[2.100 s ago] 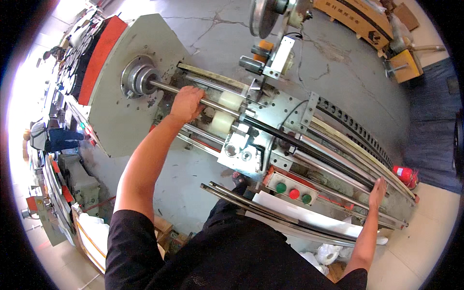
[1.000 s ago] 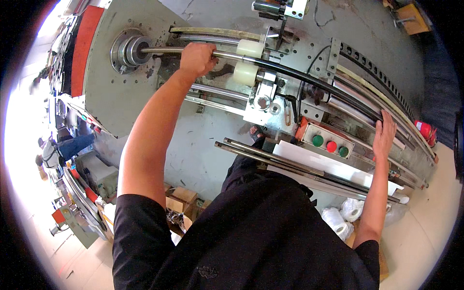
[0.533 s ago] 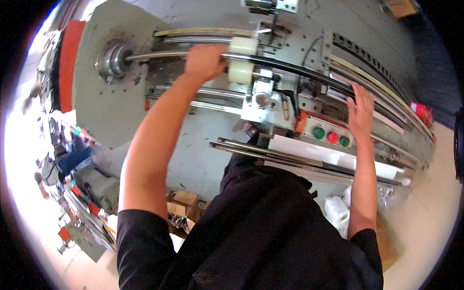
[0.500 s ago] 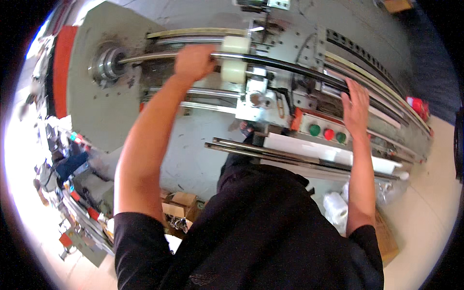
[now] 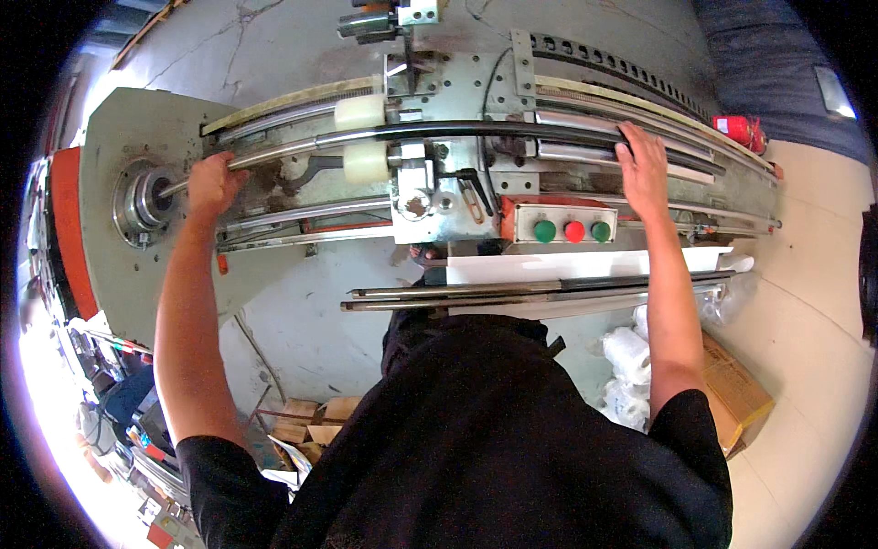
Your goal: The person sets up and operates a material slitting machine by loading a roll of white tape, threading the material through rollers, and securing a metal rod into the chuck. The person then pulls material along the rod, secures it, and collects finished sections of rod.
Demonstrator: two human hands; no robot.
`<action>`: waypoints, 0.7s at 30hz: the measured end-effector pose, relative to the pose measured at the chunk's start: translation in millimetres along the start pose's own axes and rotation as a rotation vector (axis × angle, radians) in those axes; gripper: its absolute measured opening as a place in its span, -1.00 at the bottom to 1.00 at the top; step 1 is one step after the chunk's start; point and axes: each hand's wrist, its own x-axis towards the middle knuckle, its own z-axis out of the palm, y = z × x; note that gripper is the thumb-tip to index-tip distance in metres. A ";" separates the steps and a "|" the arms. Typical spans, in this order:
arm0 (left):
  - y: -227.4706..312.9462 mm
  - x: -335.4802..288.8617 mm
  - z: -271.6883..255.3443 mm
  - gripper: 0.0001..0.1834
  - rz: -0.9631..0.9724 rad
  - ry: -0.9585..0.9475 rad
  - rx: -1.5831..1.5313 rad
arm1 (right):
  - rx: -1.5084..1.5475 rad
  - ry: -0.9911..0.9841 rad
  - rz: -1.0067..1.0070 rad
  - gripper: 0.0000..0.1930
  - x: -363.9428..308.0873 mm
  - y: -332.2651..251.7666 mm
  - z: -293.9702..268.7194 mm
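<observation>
Nearest me, loose metal rails [image 5: 540, 293] and a white panel [image 5: 585, 267] lie below the machine frame [image 5: 457, 197]. My left hand [image 5: 212, 183] is closed around the long steel shaft [image 5: 302, 146] near its left end, beside the round bearing hub [image 5: 146, 197]. My right hand [image 5: 643, 169] lies flat, fingers spread, on the shaft's dark right stretch. The shaft spans the frame, slightly bowed, carrying two cream rollers [image 5: 364, 137]. Green and red buttons [image 5: 572, 231] sit under it
</observation>
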 end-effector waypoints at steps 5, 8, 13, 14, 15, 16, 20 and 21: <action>62.3 -3.3 -17.9 -0.63 0.060 -0.024 -0.032 | -0.012 0.022 0.010 -0.56 -4.0 0.6 -1.6; 88.1 -4.5 -14.5 -0.64 0.133 -0.023 -0.115 | 0.003 0.023 -0.025 -0.56 -0.2 -21.0 -0.1; 145.7 -7.8 -15.2 -0.63 0.257 0.009 -0.136 | 0.068 0.008 -0.074 -0.53 11.4 -77.8 0.0; 155.0 -6.8 -14.9 -0.63 0.268 -0.002 -0.141 | 0.080 0.003 -0.084 -0.52 14.2 -88.2 2.5; 160.0 -5.6 -13.2 -0.63 0.279 -0.013 -0.146 | 0.091 -0.003 -0.094 -0.51 16.6 -99.3 5.5; 162.0 -5.9 -11.4 -0.65 0.296 0.020 -0.155 | 0.092 -0.003 -0.086 -0.49 18.0 -111.9 7.4; 143.4 -6.3 -7.9 -0.70 0.316 0.103 -0.163 | 0.127 -0.028 -0.104 -0.48 24.7 -139.6 7.1; 133.5 -6.6 -7.3 -0.70 0.308 0.111 -0.160 | 0.122 -0.025 -0.096 -0.48 25.4 -139.3 6.5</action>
